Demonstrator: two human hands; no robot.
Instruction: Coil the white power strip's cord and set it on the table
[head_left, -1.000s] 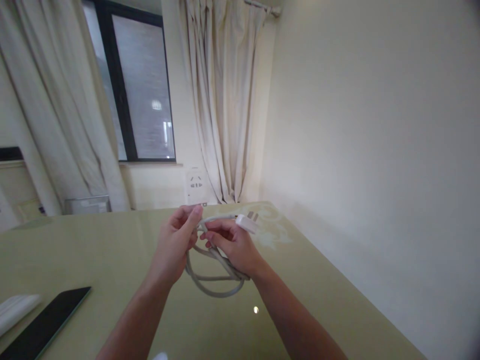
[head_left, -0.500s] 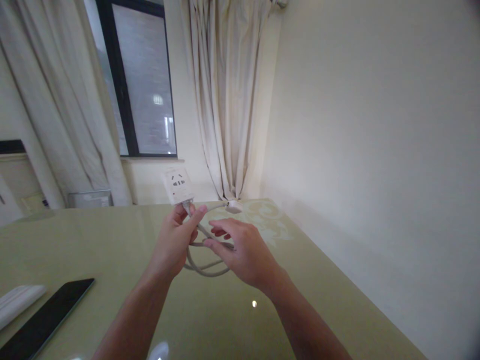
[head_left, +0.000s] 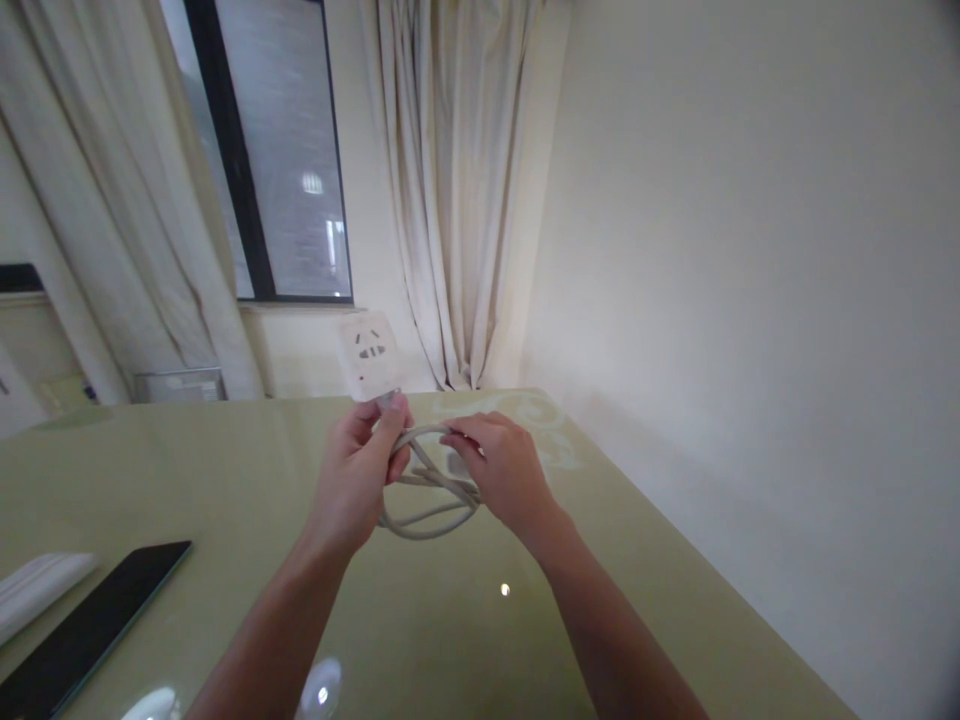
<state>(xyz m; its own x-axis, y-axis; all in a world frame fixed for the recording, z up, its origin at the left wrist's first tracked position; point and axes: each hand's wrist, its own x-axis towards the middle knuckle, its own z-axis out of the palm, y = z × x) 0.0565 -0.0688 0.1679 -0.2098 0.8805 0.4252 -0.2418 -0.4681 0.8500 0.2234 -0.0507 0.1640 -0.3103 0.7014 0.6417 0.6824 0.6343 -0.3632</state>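
My left hand is closed around a coiled white power cord, near where the cord joins a white socket block that sticks up above my fingers. My right hand is closed on the same coil from the right side, pinching the cord loops. The cord's plug is hidden behind my right hand. Both hands hover just above a glossy pale green table.
A black flat device and a white object lie at the table's left front. A cream wall runs along the table's right edge. Curtains and a dark-framed window stand behind the table.
My right hand moved from an open reach onto the coil and closed on it, covering the plug. The left hand lifted the socket block higher, and the coil is now gathered tighter.
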